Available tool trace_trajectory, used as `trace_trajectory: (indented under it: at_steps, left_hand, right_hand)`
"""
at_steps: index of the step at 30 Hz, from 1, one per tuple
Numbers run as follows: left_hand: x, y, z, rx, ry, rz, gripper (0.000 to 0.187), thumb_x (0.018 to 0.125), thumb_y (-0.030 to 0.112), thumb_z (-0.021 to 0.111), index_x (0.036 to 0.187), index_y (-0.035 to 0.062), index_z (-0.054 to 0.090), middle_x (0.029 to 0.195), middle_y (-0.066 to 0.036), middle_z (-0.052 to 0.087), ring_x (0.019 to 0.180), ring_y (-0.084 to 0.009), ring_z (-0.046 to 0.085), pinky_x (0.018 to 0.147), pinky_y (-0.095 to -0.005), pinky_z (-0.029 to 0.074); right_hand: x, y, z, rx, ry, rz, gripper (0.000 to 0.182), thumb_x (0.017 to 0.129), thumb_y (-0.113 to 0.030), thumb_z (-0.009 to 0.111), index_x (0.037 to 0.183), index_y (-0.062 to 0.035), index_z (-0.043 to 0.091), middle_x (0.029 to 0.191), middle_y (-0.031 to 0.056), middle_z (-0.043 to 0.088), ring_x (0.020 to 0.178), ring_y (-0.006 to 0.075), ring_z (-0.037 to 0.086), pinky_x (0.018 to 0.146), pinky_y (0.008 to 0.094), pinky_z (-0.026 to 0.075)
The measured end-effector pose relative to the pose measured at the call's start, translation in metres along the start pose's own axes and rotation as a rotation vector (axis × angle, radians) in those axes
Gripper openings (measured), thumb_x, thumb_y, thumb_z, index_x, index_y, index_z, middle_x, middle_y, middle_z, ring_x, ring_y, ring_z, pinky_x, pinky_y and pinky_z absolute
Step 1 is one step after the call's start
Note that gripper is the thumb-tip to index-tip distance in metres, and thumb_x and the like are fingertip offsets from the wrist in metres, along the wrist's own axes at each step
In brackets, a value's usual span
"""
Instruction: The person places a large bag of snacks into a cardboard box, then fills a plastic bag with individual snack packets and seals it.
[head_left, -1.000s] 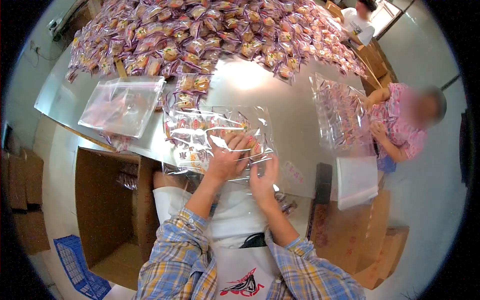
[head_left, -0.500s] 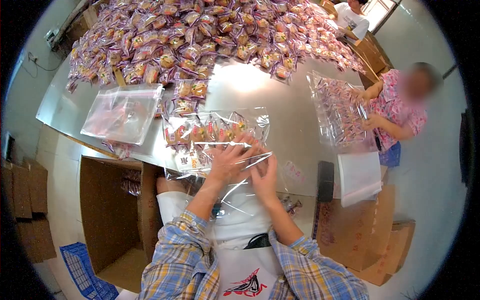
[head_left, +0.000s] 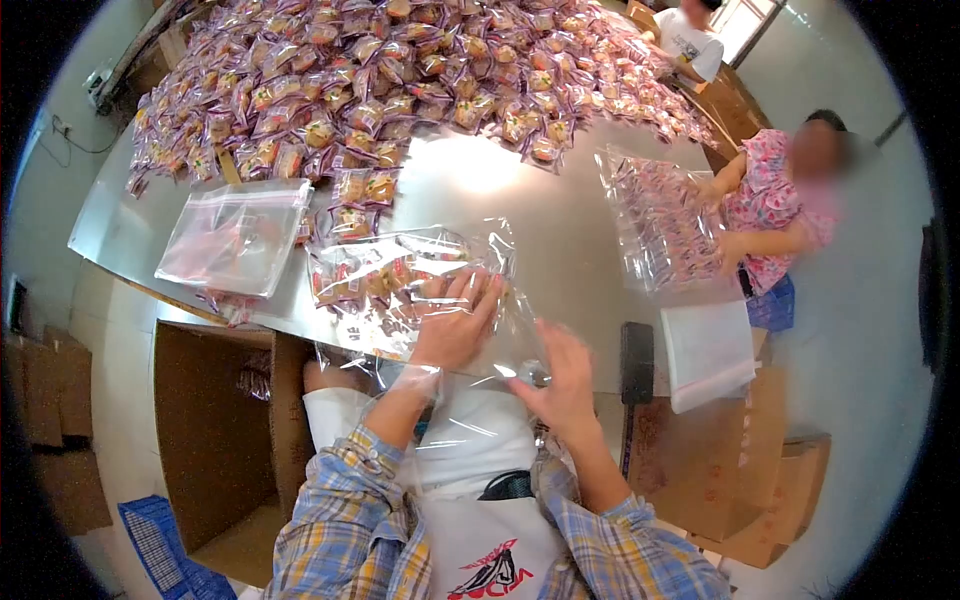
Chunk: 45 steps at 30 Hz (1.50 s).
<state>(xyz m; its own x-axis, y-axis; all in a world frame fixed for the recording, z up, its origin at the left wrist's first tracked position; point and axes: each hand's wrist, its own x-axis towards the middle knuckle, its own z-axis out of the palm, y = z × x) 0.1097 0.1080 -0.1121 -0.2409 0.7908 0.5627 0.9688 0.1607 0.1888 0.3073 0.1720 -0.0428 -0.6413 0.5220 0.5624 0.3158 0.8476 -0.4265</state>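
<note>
In front of me at the table's near edge lies a large clear plastic bag [head_left: 500, 240] with a row of small wrapped cakes [head_left: 350, 275] in its far part. My left hand [head_left: 455, 325] rests flat on the bag's middle, fingers stretched toward the cakes. Glare hides part of the film around it. At the bag's right side is my right hand [head_left: 562, 385], its thumb and fingers spread apart, slightly blurred. The loose near end of the bag hangs over my lap.
A big heap of wrapped cakes [head_left: 400, 70] covers the table's far side. Flat bags [head_left: 235, 240] lie at left, others [head_left: 708, 345] at right beside a dark box-like object [head_left: 637, 362]. A co-worker [head_left: 775, 200] handles a filled bag [head_left: 660, 220]. An open carton [head_left: 215, 440] stands at lower left.
My right hand has moved right and down, away from my left hand, and its fingers have spread. My left hand stays flat on the bag. The whole view has shifted slightly.
</note>
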Motion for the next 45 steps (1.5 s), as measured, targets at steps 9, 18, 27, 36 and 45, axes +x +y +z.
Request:
trace_trajectory:
  at_steps: [9,18,27,36,45]
  left_hand:
    - [0.018,0.024,0.006,0.021,0.107,-0.1,0.055,0.084,0.019,0.068,0.137,0.006,0.062,0.122,-0.01,0.062,0.119,-0.0283,0.058,0.112,-0.0557,0.035]
    - [0.046,0.021,0.022,0.21,0.148,-0.196,0.051,0.085,0.014,0.063,0.134,0.0014,0.062,0.116,-0.011,0.064,0.111,-0.0286,0.059,0.094,-0.0506,0.045]
    - [0.033,-0.013,0.023,0.045,-0.132,-0.08,0.075,0.077,0.018,0.073,0.147,0.0047,0.05,0.139,-0.013,0.06,0.131,-0.0314,0.056,0.109,-0.0488,0.042]
    - [0.041,-0.007,0.02,0.032,0.021,-0.158,0.047,0.089,0.016,0.062,0.134,0.0015,0.061,0.137,-0.017,0.066,0.116,-0.0288,0.065,0.103,-0.0468,0.048]
    - [0.05,-0.008,0.041,0.272,-0.144,-0.25,0.067,0.084,0.022,0.066,0.145,0.0016,0.051,0.152,-0.018,0.052,0.139,-0.0335,0.05,0.113,-0.0641,0.031]
  right_hand:
    - [-0.028,-0.006,0.024,0.311,0.059,-0.017,0.017,0.077,0.001,0.082,0.092,-0.0044,0.077,0.082,0.0092,0.074,0.07,0.0257,0.069,0.063,0.0361,0.053]
    - [-0.029,-0.005,0.015,0.352,0.12,-0.016,0.017,0.079,0.005,0.081,0.094,-0.0002,0.077,0.079,0.0117,0.073,0.064,0.0232,0.068,0.059,0.0312,0.053]
    - [-0.034,0.011,0.018,0.438,0.143,0.202,0.014,0.083,0.003,0.08,0.096,0.0003,0.077,0.082,0.0123,0.074,0.066,0.0181,0.068,0.059,0.0284,0.054]
    - [-0.044,-0.008,0.025,0.48,0.105,0.127,0.017,0.085,0.003,0.08,0.101,0.0011,0.077,0.081,0.0114,0.072,0.063,0.0133,0.064,0.058,0.0256,0.051]
    - [-0.044,-0.002,0.02,0.464,0.071,0.216,0.018,0.084,0.004,0.079,0.101,0.0005,0.078,0.078,0.0095,0.07,0.063,0.0119,0.06,0.059,0.0248,0.047]
